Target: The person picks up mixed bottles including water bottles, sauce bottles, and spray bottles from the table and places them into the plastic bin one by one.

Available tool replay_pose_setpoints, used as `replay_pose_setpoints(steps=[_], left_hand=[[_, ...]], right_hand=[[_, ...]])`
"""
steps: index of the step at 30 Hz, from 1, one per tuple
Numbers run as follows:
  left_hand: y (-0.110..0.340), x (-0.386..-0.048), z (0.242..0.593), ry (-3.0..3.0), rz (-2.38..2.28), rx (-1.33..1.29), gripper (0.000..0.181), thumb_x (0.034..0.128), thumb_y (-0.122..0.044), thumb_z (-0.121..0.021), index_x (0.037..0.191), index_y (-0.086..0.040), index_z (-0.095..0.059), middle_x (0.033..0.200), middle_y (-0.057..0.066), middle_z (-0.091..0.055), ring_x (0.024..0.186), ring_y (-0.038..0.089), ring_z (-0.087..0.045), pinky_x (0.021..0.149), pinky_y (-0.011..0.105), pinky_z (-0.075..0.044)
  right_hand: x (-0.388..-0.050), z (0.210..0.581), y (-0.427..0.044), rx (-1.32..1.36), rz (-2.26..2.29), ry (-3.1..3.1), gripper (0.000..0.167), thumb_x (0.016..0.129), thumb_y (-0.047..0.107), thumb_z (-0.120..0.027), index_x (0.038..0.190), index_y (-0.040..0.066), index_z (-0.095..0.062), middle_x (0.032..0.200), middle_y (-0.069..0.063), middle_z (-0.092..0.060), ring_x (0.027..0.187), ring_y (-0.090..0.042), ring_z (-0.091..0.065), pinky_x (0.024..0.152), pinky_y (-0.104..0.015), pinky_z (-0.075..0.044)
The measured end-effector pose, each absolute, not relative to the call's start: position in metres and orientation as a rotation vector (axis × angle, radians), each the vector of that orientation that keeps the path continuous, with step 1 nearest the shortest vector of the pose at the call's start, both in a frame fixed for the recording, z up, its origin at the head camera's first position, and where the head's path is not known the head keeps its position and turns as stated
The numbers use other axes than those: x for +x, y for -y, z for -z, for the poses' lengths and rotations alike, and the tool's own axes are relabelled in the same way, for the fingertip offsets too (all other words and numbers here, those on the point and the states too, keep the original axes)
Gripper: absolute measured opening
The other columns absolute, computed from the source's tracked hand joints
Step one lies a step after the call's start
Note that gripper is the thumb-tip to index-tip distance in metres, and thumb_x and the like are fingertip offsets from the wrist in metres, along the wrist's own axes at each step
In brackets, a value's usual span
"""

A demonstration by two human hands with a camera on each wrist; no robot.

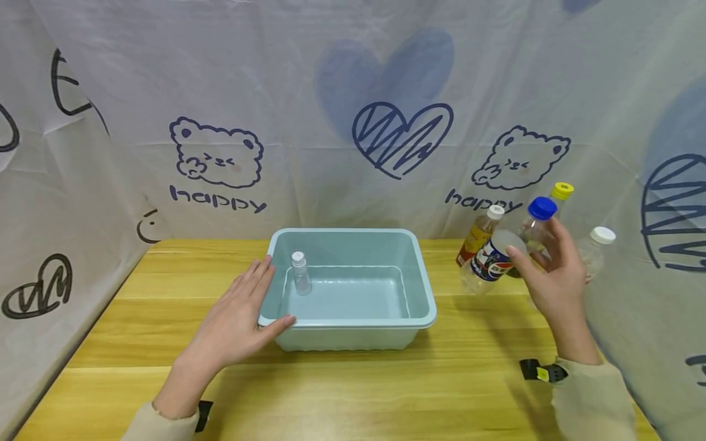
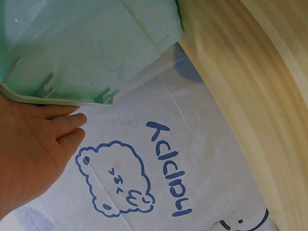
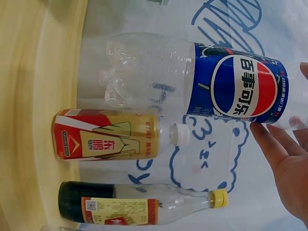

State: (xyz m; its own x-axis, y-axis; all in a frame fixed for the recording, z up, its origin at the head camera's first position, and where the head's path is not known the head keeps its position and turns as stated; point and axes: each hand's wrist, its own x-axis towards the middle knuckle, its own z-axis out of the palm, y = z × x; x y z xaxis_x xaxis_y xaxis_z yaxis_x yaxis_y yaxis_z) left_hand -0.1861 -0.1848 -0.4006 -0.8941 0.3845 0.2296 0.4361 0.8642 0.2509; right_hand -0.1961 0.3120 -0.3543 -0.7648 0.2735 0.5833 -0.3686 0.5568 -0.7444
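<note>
My right hand (image 1: 559,285) grips a clear Pepsi bottle (image 1: 493,260) near its blue-capped top. The bottle leans, and in the right wrist view its base stands off the table, with the blue label (image 3: 238,86) facing the camera. At the left end of a pale green plastic basin (image 1: 353,323), my left hand (image 1: 231,321) touches the rim with straight fingers, the thumb at the front corner. Inside the basin, toward its left, a small clear bottle (image 1: 301,278) with a white cap stands upright.
Behind the Pepsi bottle stand a red-and-gold bottle (image 3: 106,134) with a white cap and a yellow-capped bottle (image 3: 120,204) with a dark lower part. Farther right is a clear white-capped bottle (image 1: 595,254), partly hidden by my hand. A printed cloth (image 1: 309,177) hangs behind the wooden table (image 1: 353,392).
</note>
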Motion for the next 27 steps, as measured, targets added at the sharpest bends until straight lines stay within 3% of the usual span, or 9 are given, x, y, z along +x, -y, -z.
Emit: replay_pose_setpoints(steps=[8,15,23,27], left_hand=[[0.185,-0.185,0.4,2.87,0.445,-0.633,0.106,0.0953,-0.073,-0.054,0.163,0.002,-0.023,0.174,0.014,-0.011,0.159,0.038,-0.016,0.128,0.056,-0.021],[0.184,-0.185,0.401,2.868,0.442,-0.633,0.106,0.0952,-0.073,-0.054,0.164,0.002,-0.023,0.174,0.014,-0.011,0.158,0.038,-0.017,0.128,0.055,-0.021],[0.184,-0.184,0.401,2.858,0.454,-0.642,0.106,0.0955,-0.072,-0.055,0.164,0.001,-0.021,0.174,0.015,-0.012,0.158,0.039,-0.017,0.128,0.056,-0.021],[0.184,-0.184,0.401,2.858,0.46,-0.641,0.106,0.0953,-0.073,-0.055,0.164,0.0,-0.021,0.174,0.015,-0.011,0.159,0.038,-0.016,0.128,0.055,-0.02]], right_hand=[[-0.197,0.345,-0.305,0.156,-1.205,2.101,0.079,0.09,-0.001,-0.079,0.157,0.024,-0.045,0.148,-0.004,-0.058,0.125,-0.009,-0.059,0.103,-0.021,-0.053],[-0.2,0.337,-0.3,0.141,-1.178,2.136,0.079,0.091,0.003,-0.079,0.158,0.028,-0.044,0.152,0.001,-0.055,0.135,-0.016,-0.057,0.103,-0.02,-0.052],[-0.205,0.329,-0.294,0.3,-1.133,2.102,0.081,0.087,-0.005,-0.08,0.157,0.022,-0.047,0.148,-0.006,-0.058,0.132,-0.012,-0.059,0.098,-0.014,-0.052],[-0.208,0.324,-0.291,0.334,-1.136,2.105,0.08,0.088,-0.004,-0.08,0.156,0.022,-0.047,0.147,-0.003,-0.059,0.133,-0.012,-0.058,0.099,-0.016,-0.053]])
